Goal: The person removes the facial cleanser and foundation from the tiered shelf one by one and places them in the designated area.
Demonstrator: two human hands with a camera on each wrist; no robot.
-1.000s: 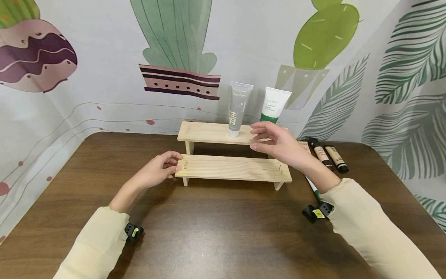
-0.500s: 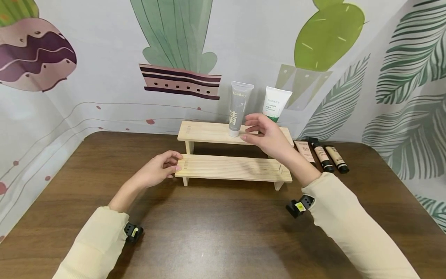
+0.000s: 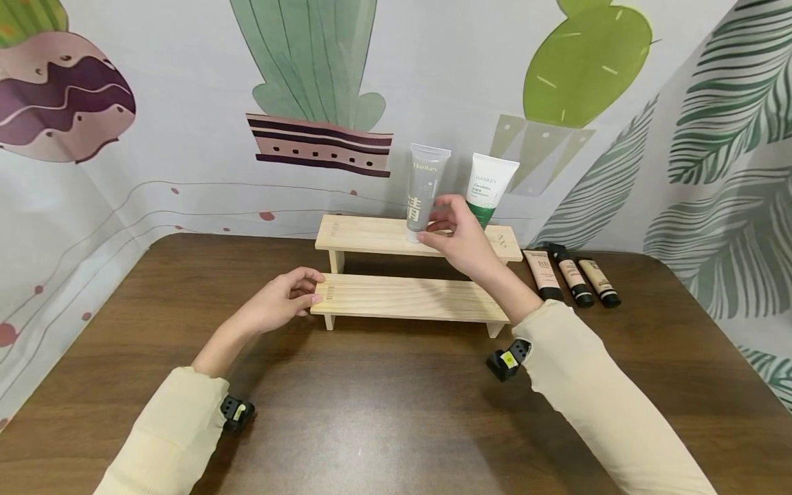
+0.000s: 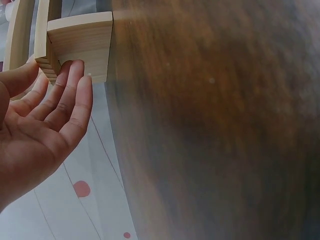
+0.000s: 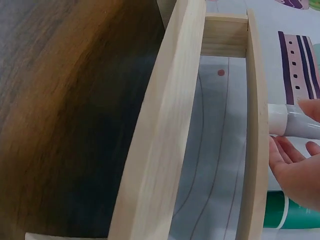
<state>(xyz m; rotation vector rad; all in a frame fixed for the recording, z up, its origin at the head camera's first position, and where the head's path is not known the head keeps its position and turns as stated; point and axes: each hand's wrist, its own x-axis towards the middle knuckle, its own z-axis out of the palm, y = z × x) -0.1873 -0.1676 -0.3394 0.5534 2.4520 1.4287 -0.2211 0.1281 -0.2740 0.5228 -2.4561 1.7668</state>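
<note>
The right hand (image 3: 456, 237) has travelled left across the upper step since the earlier head views: first it hovered in front of the green-and-white tube (image 3: 489, 189), now it sits at the foot of the grey tube (image 3: 424, 192). With the sleeve drawn in, we see the three small tubes (image 3: 570, 275) lying on the tabletop (image 3: 383, 412) to the right of the rack, fully uncovered.

The grey tube stands cap-down on the top step of the wooden rack (image 3: 414, 299), just left of the green-and-white one, both upright against the cactus backdrop (image 3: 309, 82).

Right hand: thumb and fingers are spread to either side of the tube's lower end, near the cap. In the right wrist view the fingers (image 5: 295, 167) lie just beside the grey tube (image 5: 295, 125), lightly curved; we cannot tell whether they touch it, and they have not closed round it. We judge this a reach arriving at a grasp, not one made.

Left hand (image 3: 281, 299): unchanged across all three head views, resting at the left end of the lower step. The left wrist view shows relaxed, nearly straight fingers (image 4: 65, 95) against the end of the board (image 4: 80, 47), steadying rather than gripping.
</note>
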